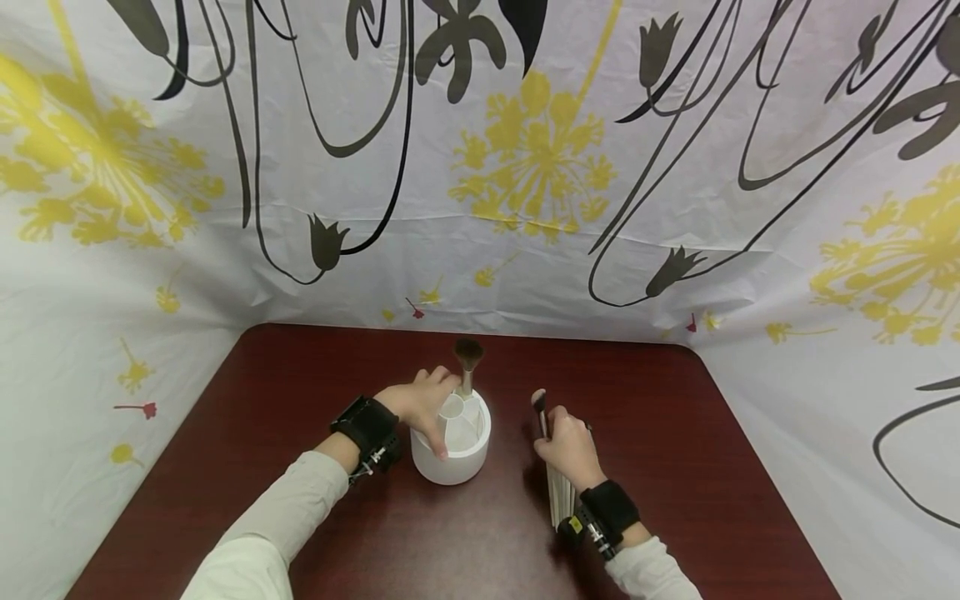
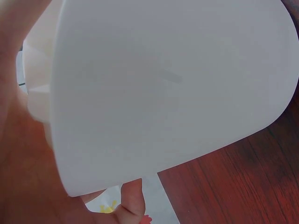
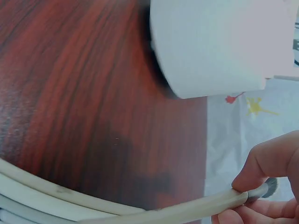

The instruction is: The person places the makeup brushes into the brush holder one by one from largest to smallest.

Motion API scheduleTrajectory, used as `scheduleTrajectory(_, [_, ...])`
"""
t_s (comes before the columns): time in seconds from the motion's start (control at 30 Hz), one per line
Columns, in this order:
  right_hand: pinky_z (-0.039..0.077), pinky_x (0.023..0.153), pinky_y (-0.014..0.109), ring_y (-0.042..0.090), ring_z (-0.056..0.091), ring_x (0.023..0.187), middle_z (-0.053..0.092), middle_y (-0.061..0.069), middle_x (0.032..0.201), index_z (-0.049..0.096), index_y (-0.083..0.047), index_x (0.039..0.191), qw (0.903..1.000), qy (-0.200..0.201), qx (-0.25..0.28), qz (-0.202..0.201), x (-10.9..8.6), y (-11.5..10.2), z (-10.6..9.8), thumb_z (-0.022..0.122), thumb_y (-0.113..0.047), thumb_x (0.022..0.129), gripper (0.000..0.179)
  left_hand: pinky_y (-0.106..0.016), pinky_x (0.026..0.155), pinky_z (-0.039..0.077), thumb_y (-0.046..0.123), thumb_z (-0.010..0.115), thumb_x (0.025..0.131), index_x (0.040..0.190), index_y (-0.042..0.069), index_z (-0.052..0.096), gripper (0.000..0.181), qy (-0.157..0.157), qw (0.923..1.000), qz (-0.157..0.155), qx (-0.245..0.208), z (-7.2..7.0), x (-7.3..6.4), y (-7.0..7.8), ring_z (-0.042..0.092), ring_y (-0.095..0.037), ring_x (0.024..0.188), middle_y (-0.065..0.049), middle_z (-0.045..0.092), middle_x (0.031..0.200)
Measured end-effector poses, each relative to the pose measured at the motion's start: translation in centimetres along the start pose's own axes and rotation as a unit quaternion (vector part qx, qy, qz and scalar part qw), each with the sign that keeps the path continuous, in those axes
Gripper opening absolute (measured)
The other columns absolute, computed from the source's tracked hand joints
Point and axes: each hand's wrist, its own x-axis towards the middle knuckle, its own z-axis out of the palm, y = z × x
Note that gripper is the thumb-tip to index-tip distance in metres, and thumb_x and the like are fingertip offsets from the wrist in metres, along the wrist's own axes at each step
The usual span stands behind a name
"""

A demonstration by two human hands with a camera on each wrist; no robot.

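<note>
A white round brush holder (image 1: 450, 468) with inner compartments stands on the table, and one makeup brush (image 1: 468, 354) with dark bristles rises from its far side. My left hand (image 1: 422, 407) grips the holder from the left, thumb on the near side and fingers across the far side. Its smooth white wall (image 2: 163, 102) fills most of the left wrist view. To the right, my right hand (image 1: 573, 450) pinches a makeup brush (image 3: 201, 209) between thumb and fingers, close below its dark bristles. Several pale brush handles (image 3: 42, 196) lie side by side under that hand.
The dark red-brown table (image 1: 465, 550) has rounded far corners. Behind and beside it hangs a white cloth (image 1: 420, 175) printed with yellow and grey flowers. The holder stands left of the lying brushes, with a gap of bare tabletop between.
</note>
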Motion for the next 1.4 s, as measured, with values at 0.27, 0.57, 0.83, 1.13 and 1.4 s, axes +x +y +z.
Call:
scheduleTrajectory(0.27, [0.038,0.050,0.027,0.015,0.047,0.056,0.052,0.005,0.072,0.053,0.000,0.096,0.9988,0.008,0.047,-0.010,0.2,-1.3,-1.6,0.065,-0.006,0.066,0.032,-0.040,0.090,0.038,0.043,0.088,0.044,0.133,0.008,0.035,0.109,-0.006,1.0000,0.003,0.000,-0.1,-0.1,0.1,0.032,-0.030,0.110,-0.011,0.033,0.129])
scheduleTrajectory(0.57, [0.036,0.051,0.027,0.015,0.044,0.056,0.050,0.007,0.075,0.050,0.000,0.099,0.9964,0.018,0.073,-0.038,0.5,-2.6,-3.3,0.062,-0.005,0.071,0.031,-0.040,0.090,0.037,0.043,0.089,0.043,0.133,0.009,0.035,0.110,-0.002,1.0000,0.002,-0.006,-0.1,-0.1,0.0,0.032,-0.030,0.109,-0.011,0.034,0.128])
scheduleTrajectory(0.83, [0.038,0.054,0.027,0.013,0.046,0.059,0.049,0.005,0.074,0.048,-0.002,0.096,0.9927,0.043,0.087,-0.072,0.6,-3.7,-4.0,0.063,-0.005,0.072,0.029,-0.040,0.089,0.037,0.043,0.089,0.042,0.132,0.009,0.036,0.109,0.001,1.0000,0.000,-0.004,-0.1,-0.1,0.0,0.033,-0.030,0.108,-0.011,0.034,0.127])
scheduleTrajectory(1.13, [0.038,0.056,0.027,0.013,0.045,0.062,0.048,0.004,0.074,0.046,-0.001,0.095,0.9869,0.060,0.101,-0.111,0.4,-5.8,-4.8,0.062,-0.001,0.071,0.030,-0.041,0.089,0.037,0.042,0.088,0.043,0.133,0.010,0.036,0.109,0.001,1.0000,0.000,-0.007,0.0,-0.1,0.0,0.032,-0.030,0.109,-0.010,0.034,0.127])
scheduleTrajectory(1.4, [0.038,0.055,0.025,0.011,0.045,0.060,0.047,0.003,0.072,0.045,-0.002,0.089,0.9819,0.072,0.114,-0.133,0.7,-7.1,-4.8,0.063,-0.001,0.070,0.027,-0.040,0.090,0.037,0.043,0.088,0.044,0.133,0.011,0.035,0.109,-0.003,1.0000,0.001,-0.001,0.0,-0.1,0.0,0.032,-0.030,0.109,-0.011,0.033,0.129])
